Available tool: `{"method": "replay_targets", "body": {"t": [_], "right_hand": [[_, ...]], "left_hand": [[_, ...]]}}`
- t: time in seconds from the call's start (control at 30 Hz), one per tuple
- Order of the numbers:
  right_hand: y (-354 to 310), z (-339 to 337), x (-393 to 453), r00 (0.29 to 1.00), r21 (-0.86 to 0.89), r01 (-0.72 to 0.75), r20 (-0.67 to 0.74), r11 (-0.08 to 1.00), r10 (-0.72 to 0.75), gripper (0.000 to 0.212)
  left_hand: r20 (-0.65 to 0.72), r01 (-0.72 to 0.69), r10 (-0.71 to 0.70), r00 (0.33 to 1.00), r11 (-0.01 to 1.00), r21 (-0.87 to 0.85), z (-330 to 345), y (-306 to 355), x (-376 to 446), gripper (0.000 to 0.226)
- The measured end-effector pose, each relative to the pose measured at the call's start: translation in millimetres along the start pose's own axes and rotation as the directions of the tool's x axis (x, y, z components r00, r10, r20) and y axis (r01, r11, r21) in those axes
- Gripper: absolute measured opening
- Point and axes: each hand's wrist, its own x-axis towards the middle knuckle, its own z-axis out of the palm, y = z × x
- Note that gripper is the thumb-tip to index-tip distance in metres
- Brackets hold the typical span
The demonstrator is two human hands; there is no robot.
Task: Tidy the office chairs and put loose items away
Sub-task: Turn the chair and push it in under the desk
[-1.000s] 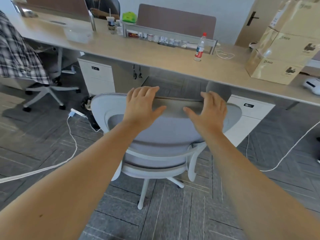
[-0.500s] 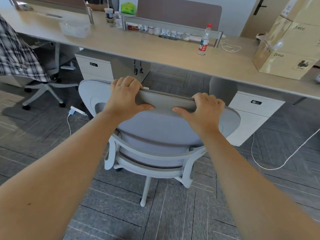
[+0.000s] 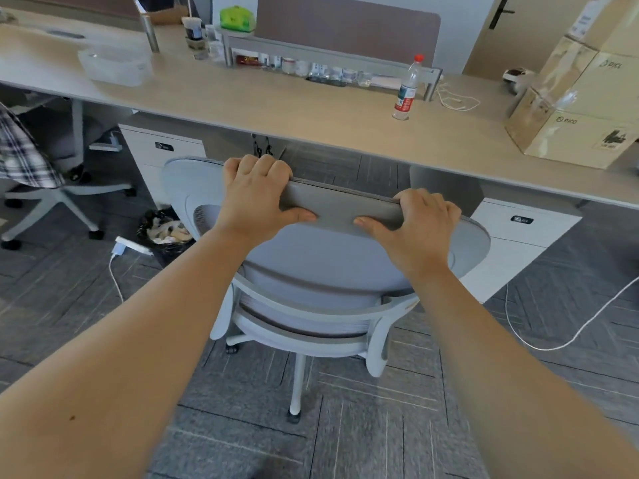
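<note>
Both hands clamped on the top edge of the grey mesh office chair [image 3: 328,257]'s backrest: left hand [image 3: 257,197] left of centre, right hand [image 3: 420,224] right of centre, fingers curled over, thumbs on the near face. Chair faces the surface [image 3: 311,112], backrest top just short of its near edge, seat not tucked under. Looks early: water bottle [image 3: 406,89], white cable [image 3: 456,98] and plastic tub [image 3: 114,65] are out on the surface.

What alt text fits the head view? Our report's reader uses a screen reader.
Both hands, left hand and right hand, grip the top of a grey office chair facing a long desk. A water bottle and cardboard boxes sit on the desk.
</note>
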Motion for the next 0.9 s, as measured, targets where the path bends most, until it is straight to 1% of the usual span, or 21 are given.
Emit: {"method": "replay_targets", "body": {"t": [0.13,0.23,0.33,0.47,0.57,0.63,0.73,0.9], "right_hand": [[-8,24,31,0.999,0.028,-0.037,-0.01,0.999,0.037,0.054],[-14,39,56,0.998,0.018,-0.059,0.008,0.998,0.059,0.054],[-15,52,80,0.997,0.013,-0.078,0.006,0.997,0.078,0.054],[-11,65,111,0.994,-0.019,-0.102,0.036,0.995,0.103,0.054],[-5,77,133,0.994,-0.023,-0.102,0.035,0.995,0.103,0.052],[0,86,150,0.994,-0.012,-0.103,0.034,0.995,0.104,0.051],[10,97,177,0.996,-0.002,-0.088,0.032,0.996,0.088,0.044],[38,117,224,0.996,0.002,-0.083,0.046,0.997,0.082,0.047]], "left_hand": [[-0.045,-0.047,0.046,0.998,0.999,-0.012,20,-25,32,0.07],[0.007,-0.019,0.019,1.0,0.999,-0.038,29,-41,57,0.067],[0.019,-0.03,0.031,0.999,0.998,-0.055,41,-53,81,0.063],[-0.026,-0.058,0.057,0.998,0.997,-0.051,60,-63,111,0.065],[-0.045,-0.078,0.077,0.996,0.996,-0.041,75,-71,133,0.069],[-0.031,-0.082,0.081,0.996,0.996,-0.041,85,-75,149,0.068],[-0.003,-0.064,0.064,0.998,0.996,-0.057,101,-79,175,0.063],[0.011,-0.036,0.037,0.999,0.997,-0.07,131,-73,218,0.059]]}}
